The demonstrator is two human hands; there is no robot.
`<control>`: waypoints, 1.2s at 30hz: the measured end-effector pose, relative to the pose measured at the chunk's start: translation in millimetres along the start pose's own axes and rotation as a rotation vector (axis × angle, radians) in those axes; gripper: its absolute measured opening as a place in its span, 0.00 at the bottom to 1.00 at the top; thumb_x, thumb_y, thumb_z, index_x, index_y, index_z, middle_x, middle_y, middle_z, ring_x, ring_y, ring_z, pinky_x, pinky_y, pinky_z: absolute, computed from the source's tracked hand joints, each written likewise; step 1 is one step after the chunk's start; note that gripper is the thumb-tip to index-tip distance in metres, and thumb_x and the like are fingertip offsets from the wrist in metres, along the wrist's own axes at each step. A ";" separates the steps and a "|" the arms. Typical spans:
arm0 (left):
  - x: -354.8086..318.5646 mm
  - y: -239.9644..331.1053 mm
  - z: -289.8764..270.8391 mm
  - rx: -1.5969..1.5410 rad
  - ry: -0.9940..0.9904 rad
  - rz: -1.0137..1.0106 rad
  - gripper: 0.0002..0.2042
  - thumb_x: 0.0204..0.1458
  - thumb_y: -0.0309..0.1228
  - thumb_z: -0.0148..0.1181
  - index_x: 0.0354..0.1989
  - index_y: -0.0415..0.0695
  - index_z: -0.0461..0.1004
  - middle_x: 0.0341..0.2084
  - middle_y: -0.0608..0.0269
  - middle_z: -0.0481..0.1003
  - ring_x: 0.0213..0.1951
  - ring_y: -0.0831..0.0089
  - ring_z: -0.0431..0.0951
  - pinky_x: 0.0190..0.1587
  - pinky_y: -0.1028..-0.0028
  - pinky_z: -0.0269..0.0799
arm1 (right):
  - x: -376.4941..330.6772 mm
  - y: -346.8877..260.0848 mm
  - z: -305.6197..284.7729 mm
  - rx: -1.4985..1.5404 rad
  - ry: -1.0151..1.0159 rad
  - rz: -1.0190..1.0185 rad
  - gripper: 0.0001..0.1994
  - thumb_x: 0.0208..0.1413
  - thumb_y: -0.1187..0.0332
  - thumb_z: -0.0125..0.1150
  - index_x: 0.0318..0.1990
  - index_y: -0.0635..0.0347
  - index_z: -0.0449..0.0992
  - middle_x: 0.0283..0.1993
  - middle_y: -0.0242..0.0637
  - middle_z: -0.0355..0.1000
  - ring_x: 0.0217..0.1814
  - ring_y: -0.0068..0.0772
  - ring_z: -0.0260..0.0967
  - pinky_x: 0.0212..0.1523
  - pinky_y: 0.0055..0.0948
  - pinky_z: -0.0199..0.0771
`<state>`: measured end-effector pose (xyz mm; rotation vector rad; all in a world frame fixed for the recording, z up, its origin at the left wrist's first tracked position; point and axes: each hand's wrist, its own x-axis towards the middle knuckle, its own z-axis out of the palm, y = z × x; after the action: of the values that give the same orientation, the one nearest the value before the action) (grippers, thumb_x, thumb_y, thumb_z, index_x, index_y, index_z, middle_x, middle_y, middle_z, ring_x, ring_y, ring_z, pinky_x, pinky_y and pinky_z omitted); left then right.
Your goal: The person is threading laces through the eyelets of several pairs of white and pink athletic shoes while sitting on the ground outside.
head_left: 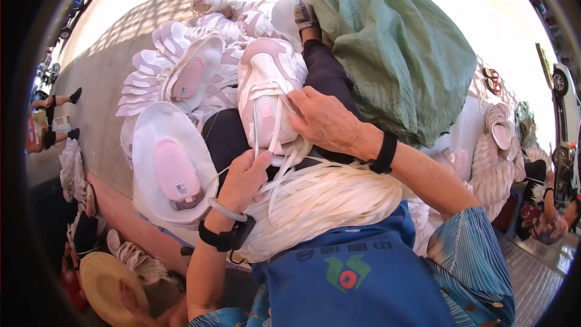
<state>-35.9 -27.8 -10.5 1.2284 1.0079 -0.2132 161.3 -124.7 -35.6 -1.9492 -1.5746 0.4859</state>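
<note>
A pink and white sneaker upper [261, 66] rests on my lap, toe pointing away from me. A white shoelace [278, 120] runs over its mesh tongue. My left hand [245, 175] is closed by the ankle opening, pinching the lace between thumb and fingers. My right hand [327, 120] grips the upper's right side with curled fingers; its fingertips are partly hidden at the lace edge. Across my lap lies a thick bundle of cream-white laces [339, 191], below both hands.
Left of my lap sits a white shoe piece with a pink pad [175, 169]. Stacked uppers [148, 75] fan out beyond it. A big green sack [393, 54] stands at the far right. Other people sit nearby, one beside a straw hat [112, 287]; more stacked uppers [491, 166] lie right.
</note>
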 end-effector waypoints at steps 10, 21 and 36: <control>6.0 -14.3 16.1 -0.567 0.019 -0.082 0.11 0.62 0.39 0.51 0.32 0.46 0.68 0.14 0.76 0.58 0.13 0.86 0.53 0.13 0.81 0.53 | -6.9 11.5 -4.0 0.186 -0.050 0.064 0.15 0.52 0.65 0.55 0.40 0.71 0.70 0.35 0.55 0.71 0.40 0.55 0.71 0.43 0.43 0.73; 11.1 -18.3 16.2 -0.766 0.081 -0.125 0.09 0.64 0.38 0.48 0.34 0.48 0.69 0.11 0.79 0.54 0.10 0.86 0.52 0.12 0.82 0.51 | -3.5 18.9 2.0 0.213 0.093 -0.039 0.12 0.51 0.71 0.56 0.40 0.70 0.71 0.30 0.51 0.70 0.32 0.51 0.71 0.36 0.40 0.72; -22.6 -12.9 3.8 -0.159 -0.010 0.134 0.17 0.66 0.40 0.42 0.35 0.41 0.72 0.12 0.76 0.55 0.15 0.86 0.53 0.16 0.82 0.51 | 17.1 -7.8 -15.9 -0.053 -0.119 -0.061 0.24 0.54 0.68 0.56 0.59 0.58 0.62 0.35 0.46 0.67 0.29 0.48 0.72 0.31 0.40 0.73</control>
<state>-55.0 -44.1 -2.8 1.1435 0.9125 -0.0344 169.2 -110.4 -17.2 -1.9366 -1.7326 0.5488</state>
